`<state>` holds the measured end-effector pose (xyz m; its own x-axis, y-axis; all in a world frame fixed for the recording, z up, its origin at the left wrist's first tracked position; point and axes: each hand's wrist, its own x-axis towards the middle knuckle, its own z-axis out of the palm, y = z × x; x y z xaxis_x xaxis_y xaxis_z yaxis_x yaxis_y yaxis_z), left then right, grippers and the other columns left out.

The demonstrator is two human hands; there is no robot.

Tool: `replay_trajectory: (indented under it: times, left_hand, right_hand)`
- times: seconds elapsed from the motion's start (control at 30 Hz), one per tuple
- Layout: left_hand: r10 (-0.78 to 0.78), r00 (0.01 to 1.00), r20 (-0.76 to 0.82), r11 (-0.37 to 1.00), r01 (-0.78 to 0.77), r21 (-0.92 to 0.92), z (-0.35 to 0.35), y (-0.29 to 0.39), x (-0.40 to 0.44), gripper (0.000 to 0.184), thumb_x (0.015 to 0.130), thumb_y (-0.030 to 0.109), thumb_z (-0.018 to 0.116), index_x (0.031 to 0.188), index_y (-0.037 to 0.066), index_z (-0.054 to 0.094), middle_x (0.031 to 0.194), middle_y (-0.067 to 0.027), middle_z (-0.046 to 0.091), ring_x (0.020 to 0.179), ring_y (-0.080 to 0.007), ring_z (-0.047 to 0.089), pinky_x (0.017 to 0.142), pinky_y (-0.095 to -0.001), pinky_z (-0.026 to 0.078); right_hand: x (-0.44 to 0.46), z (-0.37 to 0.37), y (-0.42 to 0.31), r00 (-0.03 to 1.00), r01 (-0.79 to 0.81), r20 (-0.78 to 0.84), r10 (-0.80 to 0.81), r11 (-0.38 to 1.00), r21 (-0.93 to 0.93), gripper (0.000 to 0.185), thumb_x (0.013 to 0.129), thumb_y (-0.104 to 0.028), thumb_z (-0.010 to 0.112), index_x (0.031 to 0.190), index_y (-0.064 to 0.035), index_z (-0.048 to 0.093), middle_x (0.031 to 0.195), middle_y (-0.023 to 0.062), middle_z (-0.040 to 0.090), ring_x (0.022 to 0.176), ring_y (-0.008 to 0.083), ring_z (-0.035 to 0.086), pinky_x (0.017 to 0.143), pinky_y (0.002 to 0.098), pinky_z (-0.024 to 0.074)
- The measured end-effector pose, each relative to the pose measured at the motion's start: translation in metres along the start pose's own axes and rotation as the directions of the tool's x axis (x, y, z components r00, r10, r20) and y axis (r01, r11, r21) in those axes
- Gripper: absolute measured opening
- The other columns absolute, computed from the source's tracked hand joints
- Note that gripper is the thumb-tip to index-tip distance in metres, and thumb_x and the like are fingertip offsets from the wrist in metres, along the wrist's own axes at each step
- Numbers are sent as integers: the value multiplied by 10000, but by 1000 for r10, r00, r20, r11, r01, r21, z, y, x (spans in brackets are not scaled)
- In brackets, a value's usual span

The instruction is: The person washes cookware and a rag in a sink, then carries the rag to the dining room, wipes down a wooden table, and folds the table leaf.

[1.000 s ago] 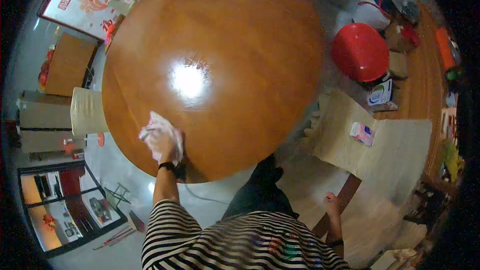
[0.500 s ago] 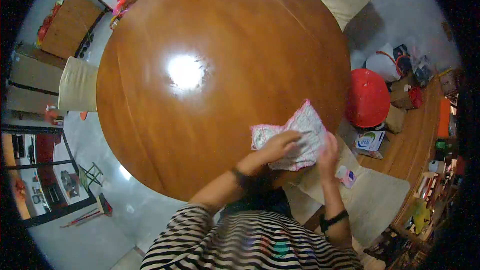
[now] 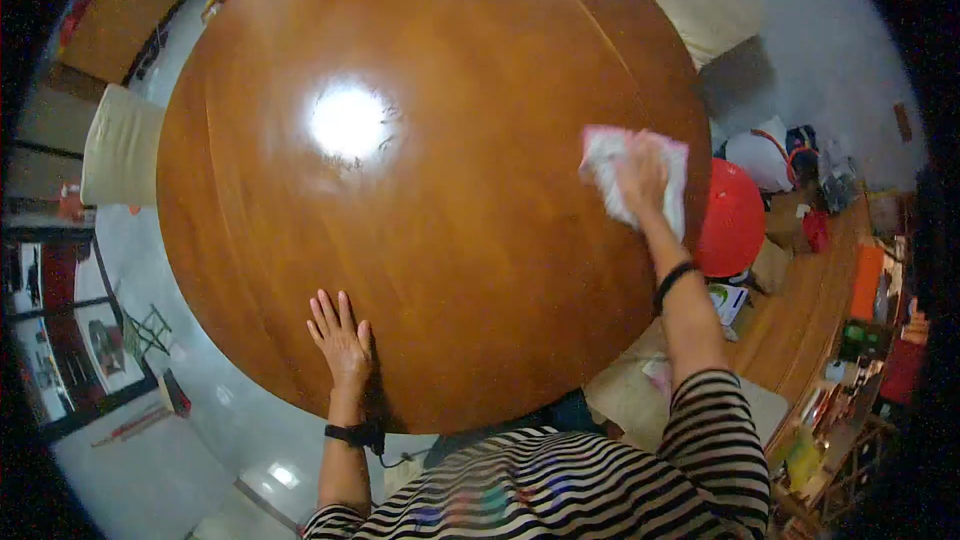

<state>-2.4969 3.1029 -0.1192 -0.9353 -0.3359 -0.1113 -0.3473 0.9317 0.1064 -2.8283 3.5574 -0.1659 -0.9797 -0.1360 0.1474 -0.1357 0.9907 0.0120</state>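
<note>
A large round wooden table point(image 3: 450, 270) fills the middle of the head view, with a bright light reflection at its upper left. Near its right edge my right hand point(image 3: 643, 178) presses on a white cloth with a pink border point(image 3: 606, 155), its fingers slightly blurred over the fabric. Flat on the wood at the lower left rests my left hand point(image 3: 343, 345), fingers spread, nothing under it that shows. Dark bands circle both wrists, and a thin cable hangs by the left one.
A red stool or basin point(image 3: 732, 220) stands right of the table, near a wooden bench point(image 3: 800, 315) with boxes and bags. Covered chairs stand at the left point(image 3: 122, 148) and upper right point(image 3: 705, 5). A folding stool point(image 3: 147, 332) is at the lower left.
The cloth went from the left side to the near right, where both hands met at it, then farther up the right side under my right hand. My left hand has returned left, without it.
</note>
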Motion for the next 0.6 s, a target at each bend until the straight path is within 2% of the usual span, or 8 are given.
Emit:
replay_trajectory:
  times: [0.07,0.17,0.27,0.3,0.37,0.5,0.57,0.6]
  left_hand:
    - [-19,1000,10,1000,19,4,2,1,1,566,895,346,396,1396,103,291,1484,-172,116,1364,-366,94,1066,-546,88]
    - [-27,1000,9,999,27,33,1,1,2,575,897,368,390,1403,121,277,1488,-159,115,1363,-362,101,1066,-548,93]
    - [-43,999,1,999,42,32,7,-1,4,571,900,384,383,1402,133,280,1489,-151,117,1362,-363,105,1065,-550,96]
    - [-65,998,18,997,64,45,5,0,5,558,906,391,379,1400,149,286,1490,-144,119,1364,-351,107,1060,-555,114]
    - [-135,988,79,991,135,7,-6,7,9,548,905,365,405,1399,157,289,1489,-141,123,1366,-340,111,1056,-559,130]
    - [-318,944,91,934,329,-142,-18,28,-3,545,899,274,474,1400,166,288,1483,-139,145,1356,-340,153,1043,-561,168]
    - [-325,944,58,934,330,-136,-10,41,-38,526,913,251,463,1400,161,284,1480,-144,151,1342,-363,178,1036,-562,177]
    - [-375,922,93,916,384,-119,-9,51,-51,527,912,247,465,1400,160,284,1479,-146,152,1341,-367,178,1034,-563,180]
  right_hand:
    - [41,-11,-15,963,-267,21,267,963,24,647,848,-421,471,1400,-142,283,1467,104,227,1337,319,208,1024,571,185]
    - [61,2,-65,991,-129,-23,129,992,-1,621,854,-395,472,1393,-143,296,1449,126,259,1319,328,247,1041,518,192]
    - [23,-1,-174,888,410,-307,-342,893,189,495,789,-297,510,1218,-51,485,1253,173,481,1204,331,391,968,529,272]
    - [2,10,-214,866,262,325,-380,898,353,339,782,-235,498,1030,-20,584,1114,190,558,1088,352,475,946,526,290]
    - [-96,-29,-254,742,586,-200,-640,475,657,273,794,-197,472,939,-6,604,997,208,590,986,368,534,921,522,331]
    - [-195,-69,-199,346,523,-290,-892,-73,849,375,877,-223,408,1219,-99,498,1299,137,457,1223,311,410,1025,418,294]
    - [-134,-108,-144,-74,68,390,-918,385,920,396,864,-267,439,1237,-148,500,1321,105,449,1223,273,417,1007,369,330]
    - [-110,-84,-107,126,106,388,-913,402,910,425,834,-300,474,1224,-135,507,1277,110,479,1174,277,447,979,376,349]
